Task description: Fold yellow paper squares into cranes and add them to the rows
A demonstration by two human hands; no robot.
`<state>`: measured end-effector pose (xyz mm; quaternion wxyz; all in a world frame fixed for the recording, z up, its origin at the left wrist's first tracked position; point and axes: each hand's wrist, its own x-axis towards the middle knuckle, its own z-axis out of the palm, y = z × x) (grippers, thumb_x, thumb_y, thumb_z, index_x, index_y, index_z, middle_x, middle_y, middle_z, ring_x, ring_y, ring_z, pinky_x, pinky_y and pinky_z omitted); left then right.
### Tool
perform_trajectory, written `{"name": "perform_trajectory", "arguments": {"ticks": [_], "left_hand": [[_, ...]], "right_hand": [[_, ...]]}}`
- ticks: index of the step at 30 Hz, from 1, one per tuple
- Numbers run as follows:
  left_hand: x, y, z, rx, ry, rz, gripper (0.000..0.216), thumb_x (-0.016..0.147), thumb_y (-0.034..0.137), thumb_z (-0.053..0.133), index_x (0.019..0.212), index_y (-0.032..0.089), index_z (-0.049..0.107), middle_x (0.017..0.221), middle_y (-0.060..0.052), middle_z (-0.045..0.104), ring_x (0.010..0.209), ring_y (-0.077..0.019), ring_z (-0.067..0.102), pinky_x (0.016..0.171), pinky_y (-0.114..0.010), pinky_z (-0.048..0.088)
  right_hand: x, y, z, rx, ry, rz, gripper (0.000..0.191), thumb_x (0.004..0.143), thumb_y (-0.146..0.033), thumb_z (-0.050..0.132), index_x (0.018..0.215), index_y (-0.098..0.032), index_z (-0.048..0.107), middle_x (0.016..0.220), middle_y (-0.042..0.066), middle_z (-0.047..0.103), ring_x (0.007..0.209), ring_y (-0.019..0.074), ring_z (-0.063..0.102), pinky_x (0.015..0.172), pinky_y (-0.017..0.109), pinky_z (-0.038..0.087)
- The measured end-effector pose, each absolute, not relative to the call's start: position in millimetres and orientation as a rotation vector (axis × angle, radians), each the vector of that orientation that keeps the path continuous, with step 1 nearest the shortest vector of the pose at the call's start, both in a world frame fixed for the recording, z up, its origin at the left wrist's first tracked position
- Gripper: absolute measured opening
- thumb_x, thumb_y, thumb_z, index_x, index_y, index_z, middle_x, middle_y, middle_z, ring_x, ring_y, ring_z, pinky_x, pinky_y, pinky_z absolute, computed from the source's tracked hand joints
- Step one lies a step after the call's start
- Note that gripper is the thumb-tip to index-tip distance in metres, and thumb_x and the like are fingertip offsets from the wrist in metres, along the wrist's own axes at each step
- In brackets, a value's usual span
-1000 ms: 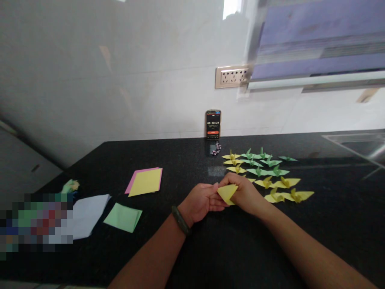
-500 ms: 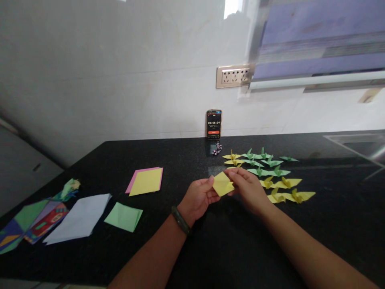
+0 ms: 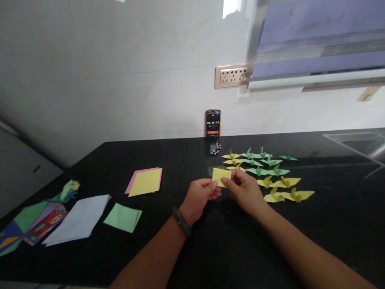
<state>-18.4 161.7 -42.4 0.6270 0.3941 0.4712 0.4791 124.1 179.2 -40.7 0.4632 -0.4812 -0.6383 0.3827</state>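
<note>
A small folded yellow paper (image 3: 220, 176) is held above the black countertop (image 3: 180, 160). My right hand (image 3: 245, 192) pinches its lower right edge between thumb and fingers. My left hand (image 3: 200, 196) is curled just below and left of the paper, fingertips touching its lower left corner. A dark band sits on my left wrist. Behind my hands lie several folded paper cranes, yellow (image 3: 282, 183) and green (image 3: 264, 162).
A phone (image 3: 213, 124) showing a timer leans against the wall. Yellow-on-pink sheets (image 3: 146, 181), a green folded sheet (image 3: 122, 217), a white sheet (image 3: 80, 218) and patterned papers (image 3: 27, 224) lie at left. A sink edge (image 3: 355, 140) is at far right.
The yellow paper went from a triangle held between both hands to a squarer flat shape, raised and turned. My left hand has slipped lower on it.
</note>
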Motion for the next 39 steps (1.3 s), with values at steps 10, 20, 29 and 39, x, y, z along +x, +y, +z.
{"name": "perform_trajectory", "arguments": {"ticks": [10,20,29,39], "left_hand": [[-16.4,160.7,-41.9,0.991,1.133,1.057,0.028,0.068,0.036,0.065,0.058,0.010,0.060,0.053,-0.003,0.060,0.045,-0.0088,0.054,0.048,-0.020,0.039],[-8.0,161.0,-44.8,0.975,1.151,1.065,0.020,0.067,0.027,0.066,0.056,0.012,0.057,0.049,-0.001,0.059,0.043,-0.0096,0.053,0.048,-0.022,0.041],[-10.1,160.1,-41.7,1.072,1.207,1.083,0.019,0.069,0.026,0.063,0.056,0.013,0.058,0.050,-0.001,0.059,0.044,-0.0095,0.052,0.047,-0.021,0.039],[-16.8,159.8,-40.8,1.271,1.303,1.093,0.026,0.067,0.034,0.064,0.051,0.014,0.058,0.041,0.002,0.050,0.039,-0.0079,0.043,0.041,-0.020,0.031]], "right_hand": [[124.9,178.0,-36.9,-1.129,-1.607,0.979,0.021,0.076,-0.037,0.053,0.075,-0.017,0.057,0.066,0.001,0.058,0.058,0.0135,0.050,0.056,0.026,0.040],[121.1,176.5,-46.6,-1.175,-1.444,1.209,0.027,0.071,-0.043,0.061,0.070,-0.016,0.058,0.056,-0.001,0.053,0.050,0.0111,0.045,0.045,0.023,0.036],[120.3,176.6,-47.9,-1.184,-1.378,1.245,0.029,0.069,-0.041,0.063,0.074,-0.013,0.061,0.060,0.001,0.057,0.049,0.0107,0.044,0.045,0.024,0.035],[121.2,176.5,-44.5,-1.145,-1.317,1.236,0.026,0.066,-0.040,0.065,0.064,-0.015,0.059,0.054,-0.001,0.055,0.045,0.0089,0.040,0.043,0.022,0.032]]}}
